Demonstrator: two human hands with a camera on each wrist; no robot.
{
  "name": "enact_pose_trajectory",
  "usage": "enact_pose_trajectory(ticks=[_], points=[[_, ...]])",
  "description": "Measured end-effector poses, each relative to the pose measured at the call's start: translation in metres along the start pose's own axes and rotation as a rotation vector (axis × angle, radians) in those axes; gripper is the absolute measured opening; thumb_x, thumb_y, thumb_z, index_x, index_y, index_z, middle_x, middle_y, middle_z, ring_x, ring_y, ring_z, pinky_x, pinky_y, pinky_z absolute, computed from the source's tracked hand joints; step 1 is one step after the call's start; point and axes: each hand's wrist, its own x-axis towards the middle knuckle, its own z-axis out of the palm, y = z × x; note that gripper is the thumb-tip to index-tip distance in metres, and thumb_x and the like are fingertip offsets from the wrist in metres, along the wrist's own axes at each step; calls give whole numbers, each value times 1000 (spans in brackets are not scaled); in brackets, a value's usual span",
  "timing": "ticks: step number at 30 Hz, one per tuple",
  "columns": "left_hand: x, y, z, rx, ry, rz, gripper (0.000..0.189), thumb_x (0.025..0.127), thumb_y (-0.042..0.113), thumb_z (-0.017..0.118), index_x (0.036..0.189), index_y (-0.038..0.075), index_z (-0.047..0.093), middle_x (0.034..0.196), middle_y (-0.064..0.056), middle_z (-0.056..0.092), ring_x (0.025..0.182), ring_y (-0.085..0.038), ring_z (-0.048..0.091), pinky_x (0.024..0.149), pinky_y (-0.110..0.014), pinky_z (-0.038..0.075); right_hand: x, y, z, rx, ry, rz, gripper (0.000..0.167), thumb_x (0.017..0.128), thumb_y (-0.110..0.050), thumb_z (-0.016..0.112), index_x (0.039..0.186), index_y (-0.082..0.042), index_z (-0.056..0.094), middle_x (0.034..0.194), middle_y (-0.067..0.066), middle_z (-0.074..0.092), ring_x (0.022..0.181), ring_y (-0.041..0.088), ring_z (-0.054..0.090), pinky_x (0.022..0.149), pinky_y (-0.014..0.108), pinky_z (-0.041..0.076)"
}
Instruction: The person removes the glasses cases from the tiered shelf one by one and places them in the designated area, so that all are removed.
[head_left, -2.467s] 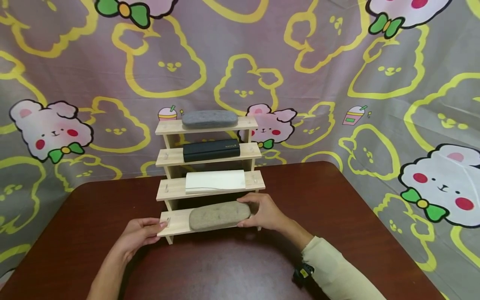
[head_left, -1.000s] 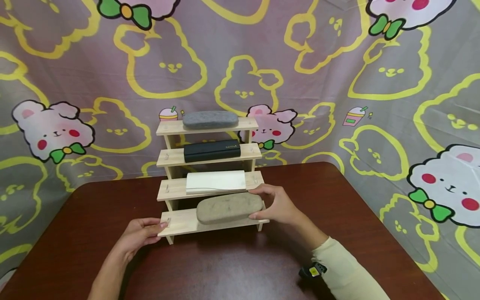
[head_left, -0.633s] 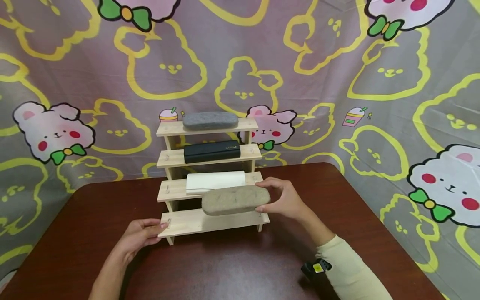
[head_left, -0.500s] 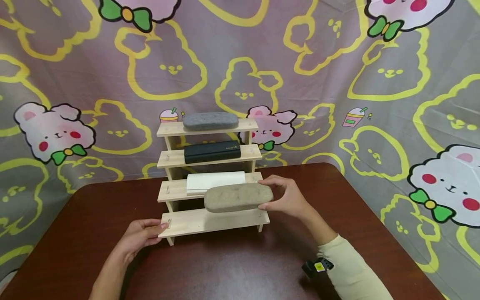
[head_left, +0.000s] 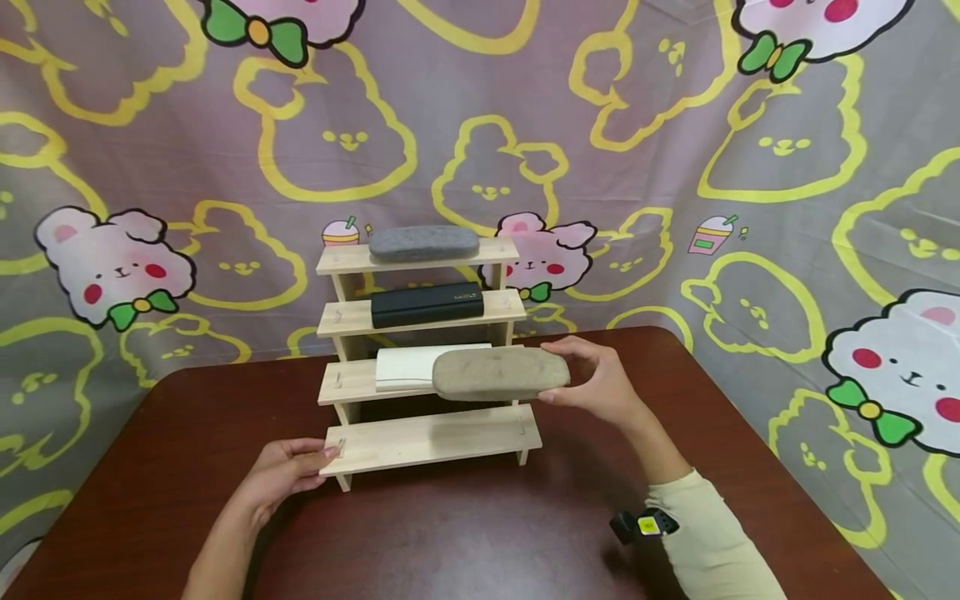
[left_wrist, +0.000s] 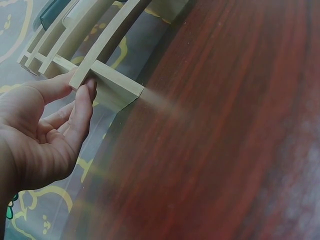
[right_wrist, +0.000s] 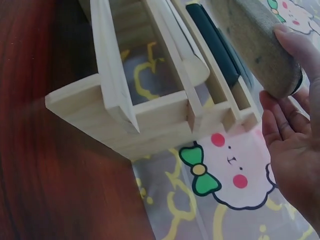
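Note:
My right hand [head_left: 600, 385] pinches one end of a khaki glasses case [head_left: 501, 375], thumb and fingers on its right end. The case hangs in the air in front of the second-lowest tier of a four-step wooden display stand [head_left: 442, 437]. Partly behind it lies a white glasses case [head_left: 405, 368] on that tier. A black case [head_left: 427, 305] rests one tier higher and a grey felt case [head_left: 424, 242] on the top. At the left end of the bottom board, my left hand [head_left: 288, 471] pinches the board's corner, as the left wrist view [left_wrist: 55, 125] also shows.
The stand is on a dark red-brown table [head_left: 435, 533] with rounded far corners. Behind and to the right hangs a grey cartoon-print curtain [head_left: 600, 100]. A black wrist device [head_left: 645, 525] is on the right forearm, by the cream sleeve [head_left: 712, 533].
My right hand has lifted the khaki glasses case off the bottom tier and moved it up and to the right. The bare bottom board now shows. My left hand has kept its hold on the stand.

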Motion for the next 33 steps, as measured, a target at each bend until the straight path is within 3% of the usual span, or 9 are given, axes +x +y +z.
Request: enact_pose_trajectory(ticks=[6, 13, 22, 33], points=[[0, 0, 1, 2, 5, -5, 54, 96, 17, 70, 133, -18, 52, 88, 5, 68, 77, -3, 66, 70, -18, 60, -1, 2, -9, -12, 54, 1, 60, 68, 7, 88, 124, 5, 68, 109, -21, 69, 98, 4, 63, 81, 17, 54], [1, 0, 1, 7, 6, -4, 54, 97, 17, 68, 134, -18, 50, 90, 4, 67, 77, -3, 65, 70, -18, 60, 1, 10, -21, 2, 190, -26, 56, 69, 11, 84, 122, 9, 68, 110, -21, 71, 108, 2, 62, 96, 14, 47], [2, -1, 0, 21, 2, -7, 53, 99, 16, 65, 136, -19, 48, 90, 3, 67, 76, -4, 64, 69, -17, 60, -2, 21, -34, 249, 304, 11, 55, 73, 24, 72, 126, 18, 60, 108, -9, 72, 88, 3, 67, 71, 17, 61], [1, -3, -1, 3, -10, 2, 51, 99, 17, 66, 134, -17, 52, 90, 4, 67, 77, -3, 65, 69, -17, 60, -5, 22, -52, 353, 482, 26, 55, 75, 29, 64, 127, 13, 62, 105, -8, 74, 91, 2, 68, 75, 13, 57]])
